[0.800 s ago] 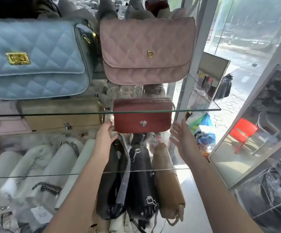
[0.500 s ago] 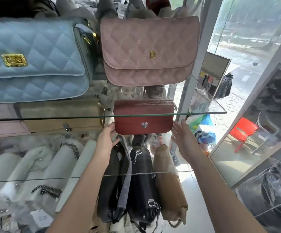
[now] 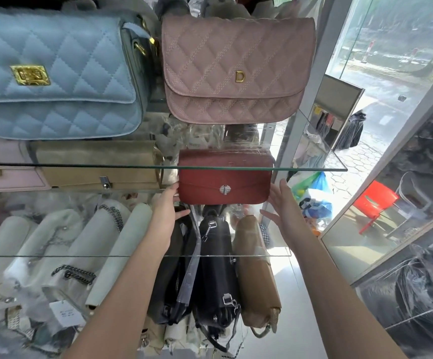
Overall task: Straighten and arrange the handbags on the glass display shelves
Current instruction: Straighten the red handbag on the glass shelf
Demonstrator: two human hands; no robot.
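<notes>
Since the red handbag (image 3: 224, 182) is the one we're fussing with, let's start there: it stands upright at the back of the lower glass shelf (image 3: 262, 255), silver clasp facing us, its top half seen through the front edge of the upper glass shelf (image 3: 314, 168). Our left hand (image 3: 167, 211) is at its lower left corner, fingers out fairly straight against the end and thumb stuck out underneath, so it's resting on the bag, not grabbing it. The big change in the last second is our right hand (image 3: 282, 203). It was hanging off to the side with a clear gap, and now it's slid in flat-palmed right alongside the bag's right end, fingers straight. Can't honestly tell if it's touching or just a hair off. The left hand has barely moved and the bag looks like it's in the same spot. So our read is that we've gone from one-handed poking to bracketing it at both ends, ready to square it up. This bag's not done yet. Just left of it is a tan handbag (image 3: 98, 167), then a lilac one (image 3: 3, 174). Up top sit a blue quilted bag (image 3: 54, 73) and a pink quilted bag (image 3: 236, 68). Black bags (image 3: 218, 268) and a brown one (image 3: 257, 268) show through the glass below.
</notes>
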